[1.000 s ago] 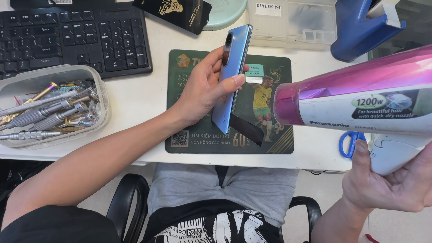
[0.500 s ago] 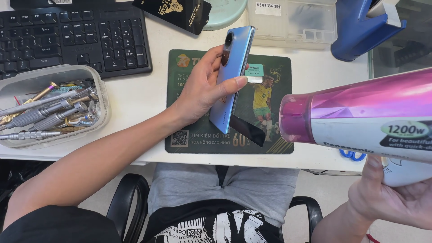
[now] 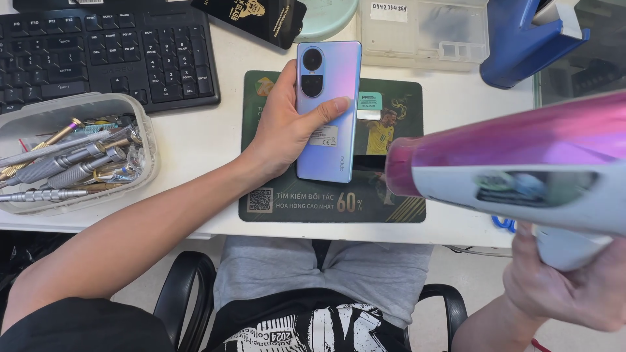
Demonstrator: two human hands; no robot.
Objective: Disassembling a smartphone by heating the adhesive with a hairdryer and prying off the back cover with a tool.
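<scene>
Since the earlier frames we have turned the phone [image 3: 328, 111] from edge-on to lying flat, its pale blue-violet back and camera bump now facing up, and the hair dryer [image 3: 515, 163] has swung its nozzle closer to the phone's lower right corner. Our left hand [image 3: 287, 127] wraps the phone from the left, thumb laid across its back and fingers hidden beneath, so we cannot see whether the phone rests fully on the green mat [image 3: 391, 202] or hovers just above it. Our right hand [image 3: 574, 287] closes around the dryer's white handle at the lower right; part of the hand and handle run off the frame edge, and the pink barrel is blurred, its label unreadable. Something blue [image 3: 503, 223] peeks out under the dryer, too covered to identify. At the left a clear tub [image 3: 140, 114] holds screwdrivers and tweezers beside a black keyboard [image 3: 98, 52]. A blue object [image 3: 521, 45] at the top right is cut off.
</scene>
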